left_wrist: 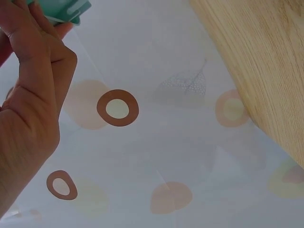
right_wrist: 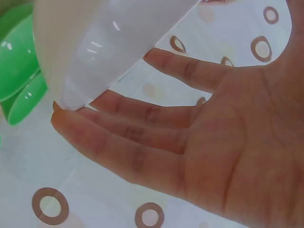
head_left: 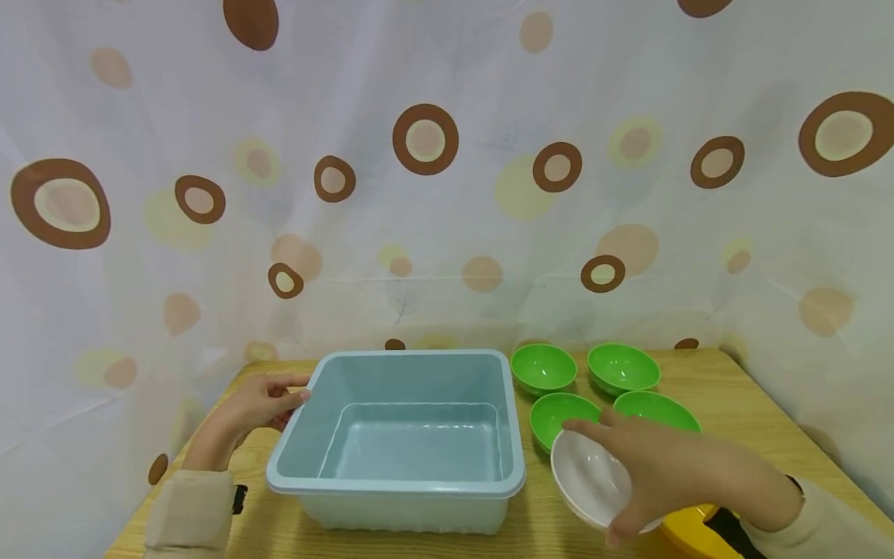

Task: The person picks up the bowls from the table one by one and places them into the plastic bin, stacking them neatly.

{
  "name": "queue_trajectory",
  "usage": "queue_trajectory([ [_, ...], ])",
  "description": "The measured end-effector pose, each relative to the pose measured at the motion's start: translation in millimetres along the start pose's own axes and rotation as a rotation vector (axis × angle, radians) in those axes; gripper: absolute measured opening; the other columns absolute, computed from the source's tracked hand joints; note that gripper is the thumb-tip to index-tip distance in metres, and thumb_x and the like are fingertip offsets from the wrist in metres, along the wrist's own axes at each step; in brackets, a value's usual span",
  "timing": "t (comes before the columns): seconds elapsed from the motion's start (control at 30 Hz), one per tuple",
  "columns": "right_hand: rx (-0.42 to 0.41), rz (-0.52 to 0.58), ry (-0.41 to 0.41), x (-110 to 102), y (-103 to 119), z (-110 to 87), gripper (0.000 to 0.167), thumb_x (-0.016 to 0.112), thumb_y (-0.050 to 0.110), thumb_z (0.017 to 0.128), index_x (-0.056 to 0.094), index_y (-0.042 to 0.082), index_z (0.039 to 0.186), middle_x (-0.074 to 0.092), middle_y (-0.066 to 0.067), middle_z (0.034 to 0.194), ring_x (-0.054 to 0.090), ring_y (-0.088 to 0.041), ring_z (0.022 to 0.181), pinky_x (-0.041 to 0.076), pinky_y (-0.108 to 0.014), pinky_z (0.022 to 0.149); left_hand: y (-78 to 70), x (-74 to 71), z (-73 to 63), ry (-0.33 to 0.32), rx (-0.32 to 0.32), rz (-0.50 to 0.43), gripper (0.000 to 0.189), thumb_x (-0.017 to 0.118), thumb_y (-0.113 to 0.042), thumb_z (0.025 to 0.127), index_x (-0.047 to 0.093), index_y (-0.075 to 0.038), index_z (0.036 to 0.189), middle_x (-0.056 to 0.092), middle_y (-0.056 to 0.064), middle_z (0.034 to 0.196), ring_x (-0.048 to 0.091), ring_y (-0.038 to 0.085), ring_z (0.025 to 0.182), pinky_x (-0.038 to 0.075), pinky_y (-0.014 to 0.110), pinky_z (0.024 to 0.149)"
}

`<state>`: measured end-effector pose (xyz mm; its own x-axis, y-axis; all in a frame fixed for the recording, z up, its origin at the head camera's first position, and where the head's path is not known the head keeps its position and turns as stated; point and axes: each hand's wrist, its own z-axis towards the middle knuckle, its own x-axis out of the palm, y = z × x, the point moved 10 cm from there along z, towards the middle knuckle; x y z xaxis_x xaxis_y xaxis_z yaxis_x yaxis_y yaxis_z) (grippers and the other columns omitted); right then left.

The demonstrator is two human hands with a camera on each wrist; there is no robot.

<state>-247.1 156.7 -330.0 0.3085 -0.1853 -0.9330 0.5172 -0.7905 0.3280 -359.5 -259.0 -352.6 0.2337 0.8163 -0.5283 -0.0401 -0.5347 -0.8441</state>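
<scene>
A light blue rectangular basin (head_left: 419, 376) stands on the wooden table, and nothing lies inside it. At its left rim, my left hand (head_left: 254, 404) pinches the edge between thumb and fingers; the left wrist view catches only a corner of the basin (left_wrist: 71, 12) above the bent fingers. To the right of the basin, my right hand (head_left: 670, 466) grips a white bowl (head_left: 587, 473) across its rim, thumb on the near side and fingers on the far side. The bowl (right_wrist: 114, 42) tilts in that grasp, its glossy surface filling the top of the right wrist view.
Several green bowls, among them a back left one (head_left: 543, 369) and a back right one (head_left: 623, 367), sit behind the white bowl. A yellow object (head_left: 691, 536) with a black part lies under my right wrist, mostly hidden. A patterned curtain (head_left: 447, 217) hangs behind the table (head_left: 719, 380).
</scene>
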Motion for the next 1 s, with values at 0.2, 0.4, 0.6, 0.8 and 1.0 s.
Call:
queue_trajectory([
  [0.2, -0.063, -0.025, -0.063, -22.8, 11.2, -0.4, 0.109, 0.085, 0.058, 0.058, 0.038, 0.013, 0.145, 0.043, -0.02, 0.13, 0.052, -0.027, 0.102, 0.05, -0.043, 0.08, -0.1, -0.7, 0.2, -0.009, -0.008, -0.009, 0.053, 0.063, -0.022, 0.095, 0.048, 0.006, 0.138, 0.058, 0.009, 0.081, 0.063, 0.02, 0.069, 0.057, 0.034, 0.066],
  [0.4, -0.033, -0.008, -0.095, -46.0, 18.4, 1.4, 0.107, 0.084, 0.058, 0.059, 0.035, 0.019, 0.146, 0.036, -0.025, 0.139, 0.054, -0.025, 0.099, 0.051, -0.038, 0.075, -0.8, 0.3, 0.2, -0.006, -0.015, -0.013, 0.052, 0.063, -0.021, 0.095, 0.047, 0.004, 0.139, 0.061, 0.008, 0.084, 0.063, 0.02, 0.07, 0.057, 0.035, 0.067],
  [0.6, -0.109, -0.024, -0.163, -68.5, 35.2, 6.7, 0.102, 0.082, 0.06, 0.061, 0.038, 0.018, 0.144, 0.045, -0.015, 0.129, 0.052, -0.019, 0.095, 0.049, -0.028, 0.073, 0.5, 2.9, -0.8, 0.008, -0.013, -0.023, 0.052, 0.061, -0.019, 0.096, 0.046, 0.006, 0.139, 0.061, 0.008, 0.083, 0.062, 0.019, 0.069, 0.057, 0.034, 0.066],
  [0.8, -0.148, 0.012, -0.184, -83.4, 48.3, 14.5, 0.099, 0.082, 0.06, 0.063, 0.038, 0.023, 0.143, 0.046, -0.009, 0.119, 0.053, -0.017, 0.087, 0.049, -0.027, 0.068, 0.8, 1.9, -0.1, 0.001, -0.017, -0.034, 0.052, 0.062, -0.019, 0.096, 0.046, 0.006, 0.139, 0.06, 0.008, 0.083, 0.062, 0.019, 0.069, 0.056, 0.034, 0.066],
  [1.0, -0.159, 0.024, -0.19, -96.4, 62.5, 28.6, 0.099, 0.083, 0.055, 0.064, 0.039, 0.018, 0.143, 0.049, -0.012, 0.118, 0.054, -0.022, 0.092, 0.05, -0.029, 0.069, 1.2, 0.4, -0.2, -0.009, -0.014, -0.024, 0.054, 0.063, -0.022, 0.095, 0.048, 0.005, 0.139, 0.06, 0.009, 0.084, 0.063, 0.021, 0.07, 0.057, 0.035, 0.067],
])
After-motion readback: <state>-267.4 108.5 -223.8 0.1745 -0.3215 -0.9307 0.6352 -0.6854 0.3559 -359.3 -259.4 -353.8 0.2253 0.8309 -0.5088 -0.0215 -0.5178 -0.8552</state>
